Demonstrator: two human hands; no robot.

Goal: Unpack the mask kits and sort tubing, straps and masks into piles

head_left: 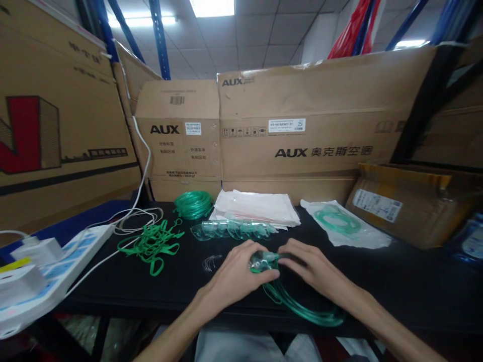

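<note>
Both my hands meet over a clear green-tinted mask (264, 261) at the front middle of the black table (396, 281). My left hand (237, 274) is closed round its left side, thumb on top. My right hand (311, 266) pinches its right side. Green tubing (302, 309) trails from the mask toward the table's front edge. Just behind my hands lies a row of several nested clear masks (234, 230).
Green elastic straps (153, 241) lie in a heap at left, a coil of green tubing (193, 203) behind them. A stack of flat bags (258, 206) and one bagged set (343, 221) sit at the back. A white power strip (56, 271) lies far left. Cardboard boxes (302, 125) wall the table.
</note>
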